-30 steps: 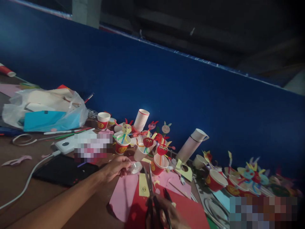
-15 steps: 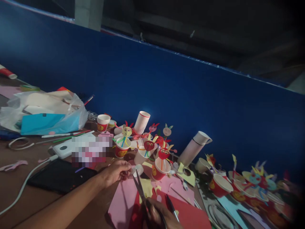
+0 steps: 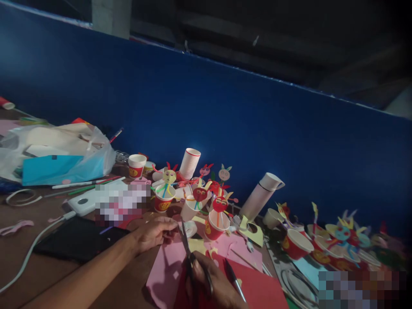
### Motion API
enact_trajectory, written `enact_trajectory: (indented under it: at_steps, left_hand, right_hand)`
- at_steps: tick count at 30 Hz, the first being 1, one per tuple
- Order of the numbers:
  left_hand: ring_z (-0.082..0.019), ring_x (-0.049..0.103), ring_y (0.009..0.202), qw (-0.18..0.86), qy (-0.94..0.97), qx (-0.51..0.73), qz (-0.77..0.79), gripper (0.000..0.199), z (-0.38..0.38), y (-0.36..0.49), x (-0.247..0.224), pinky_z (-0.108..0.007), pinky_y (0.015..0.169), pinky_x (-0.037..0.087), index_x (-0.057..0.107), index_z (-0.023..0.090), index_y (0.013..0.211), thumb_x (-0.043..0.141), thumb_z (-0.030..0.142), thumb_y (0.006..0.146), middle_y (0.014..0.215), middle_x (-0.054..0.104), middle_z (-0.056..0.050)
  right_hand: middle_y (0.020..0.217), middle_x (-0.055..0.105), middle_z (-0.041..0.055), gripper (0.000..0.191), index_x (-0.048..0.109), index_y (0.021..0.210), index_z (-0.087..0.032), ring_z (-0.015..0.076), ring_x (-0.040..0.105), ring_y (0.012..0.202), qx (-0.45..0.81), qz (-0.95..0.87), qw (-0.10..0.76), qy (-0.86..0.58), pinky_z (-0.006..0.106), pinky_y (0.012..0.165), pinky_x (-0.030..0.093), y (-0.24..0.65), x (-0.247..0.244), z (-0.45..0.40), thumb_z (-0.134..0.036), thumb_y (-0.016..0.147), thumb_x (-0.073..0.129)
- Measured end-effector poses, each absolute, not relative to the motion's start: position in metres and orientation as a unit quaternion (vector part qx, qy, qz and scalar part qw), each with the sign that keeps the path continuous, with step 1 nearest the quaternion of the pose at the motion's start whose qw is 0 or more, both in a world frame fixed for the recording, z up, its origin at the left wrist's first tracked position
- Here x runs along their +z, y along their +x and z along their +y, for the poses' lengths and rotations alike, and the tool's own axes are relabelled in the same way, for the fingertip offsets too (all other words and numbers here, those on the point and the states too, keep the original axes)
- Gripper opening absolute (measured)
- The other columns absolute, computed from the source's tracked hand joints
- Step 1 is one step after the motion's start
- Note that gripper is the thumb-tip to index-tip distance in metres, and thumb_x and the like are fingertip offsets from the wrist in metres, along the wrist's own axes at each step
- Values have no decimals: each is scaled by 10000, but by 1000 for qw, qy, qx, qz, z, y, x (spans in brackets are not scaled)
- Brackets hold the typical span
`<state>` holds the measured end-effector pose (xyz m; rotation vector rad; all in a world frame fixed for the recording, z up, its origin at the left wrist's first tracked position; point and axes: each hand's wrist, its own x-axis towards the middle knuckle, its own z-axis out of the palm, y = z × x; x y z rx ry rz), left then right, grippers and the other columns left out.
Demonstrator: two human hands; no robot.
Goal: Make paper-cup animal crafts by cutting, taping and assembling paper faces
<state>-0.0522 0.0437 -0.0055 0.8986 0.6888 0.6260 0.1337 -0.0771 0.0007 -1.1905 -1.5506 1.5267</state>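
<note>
Right hand (image 3: 214,277) grips the scissors (image 3: 186,243) above the pink paper (image 3: 163,268); their blades have swung left over the last second and now meet the left hand (image 3: 153,234) near its fingertips, bringing both hands to one spot. Left fingers pinch together, contents unclear, just left of a pale roll (image 3: 192,229).

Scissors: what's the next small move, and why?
Perhaps ease the scissors slightly away from the left hand before cutting: the right hand holds them with their tips close beside the left one, and whether they touch is unclear.
</note>
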Motion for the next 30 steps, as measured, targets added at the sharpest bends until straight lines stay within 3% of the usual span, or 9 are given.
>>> enact_trajectory:
  at_steps: [10, 19, 27, 30]
  left_hand:
    - [-128, 542, 596, 809, 408, 292, 306, 229, 43, -52, -5, -238, 573, 382, 606, 127, 678, 761, 285, 616, 644, 617, -30]
    - [-122, 538, 610, 808, 413, 292, 302, 206, 45, -54, -7, -245, 597, 408, 624, 118, 694, 753, 268, 638, 657, 617, -36]
    - [-114, 514, 655, 795, 430, 316, 287, 219, 45, -56, -7, -231, 587, 406, 637, 101, 706, 735, 291, 663, 740, 602, -51]
    - [-115, 510, 663, 795, 430, 324, 280, 223, 45, -56, -6, -226, 576, 394, 629, 107, 724, 726, 301, 673, 765, 596, -51]
  right_hand:
    - [436, 442, -61, 584, 452, 813, -161, 59, 352, 338, 549, -579, 402, -449, 176, 341, 202, 119, -8, -74, -740, 733, 426]
    - [397, 419, -73, 636, 508, 822, -136, 45, 325, 310, 532, -568, 404, -481, 161, 322, 230, 119, -15, -75, -757, 701, 441]
    - [429, 432, -78, 579, 506, 929, -116, 46, 356, 321, 532, -567, 414, -473, 151, 323, 271, 126, -12, -72, -661, 736, 523]
    - [526, 475, -62, 501, 513, 981, -137, 51, 387, 373, 508, -567, 415, -498, 157, 351, 296, 133, 3, -74, -569, 740, 591]
